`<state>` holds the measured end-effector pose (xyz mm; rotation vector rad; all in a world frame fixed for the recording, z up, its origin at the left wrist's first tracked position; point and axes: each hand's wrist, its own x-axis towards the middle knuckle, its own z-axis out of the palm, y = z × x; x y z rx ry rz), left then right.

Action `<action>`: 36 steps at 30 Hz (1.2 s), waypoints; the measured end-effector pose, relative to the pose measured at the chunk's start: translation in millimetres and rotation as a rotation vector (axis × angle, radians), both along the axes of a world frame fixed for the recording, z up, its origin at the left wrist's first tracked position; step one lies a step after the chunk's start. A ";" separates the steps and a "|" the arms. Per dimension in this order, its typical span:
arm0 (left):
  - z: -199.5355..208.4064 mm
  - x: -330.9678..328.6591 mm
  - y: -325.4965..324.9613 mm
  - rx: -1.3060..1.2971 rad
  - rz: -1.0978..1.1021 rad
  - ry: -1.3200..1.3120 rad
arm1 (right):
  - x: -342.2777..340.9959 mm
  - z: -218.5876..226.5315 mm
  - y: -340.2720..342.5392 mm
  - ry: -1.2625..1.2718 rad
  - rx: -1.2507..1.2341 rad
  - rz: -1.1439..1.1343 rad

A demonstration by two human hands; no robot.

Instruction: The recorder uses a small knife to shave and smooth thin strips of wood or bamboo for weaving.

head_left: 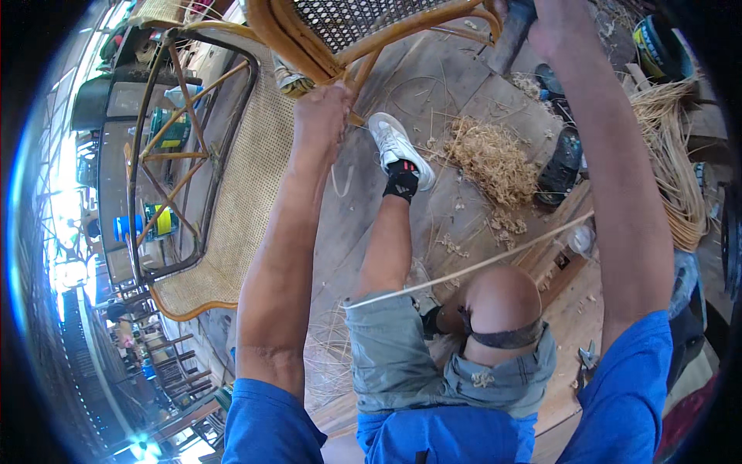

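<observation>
A rattan chair [421,32] with a woven cane panel is tilted at the top of the view. My left hand [323,108] is closed around its frame, just below a curved corner. Beyond the chair's right end, at the top edge, is my right hand [558,35], beside a dark grey cylindrical thing [512,35]; its fingers are mostly hidden. Across my lap runs a long pale cane strip [471,267], from my left thigh toward my right forearm.
A large cane-woven piece with a dark frame [239,209] stands on the left. Curled shavings [495,162] lie on the wooden floor, near dark sandals [560,162]. Bundled cane strands [676,170] hang at the right. Pliers [587,359] rest beside my right thigh.
</observation>
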<state>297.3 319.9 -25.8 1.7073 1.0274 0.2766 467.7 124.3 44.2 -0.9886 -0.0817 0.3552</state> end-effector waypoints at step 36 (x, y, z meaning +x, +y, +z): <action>26.8 -312.8 -199.1 -0.428 0.194 -0.137 | -353.6 -34.2 -168.5 0.084 -0.472 1.044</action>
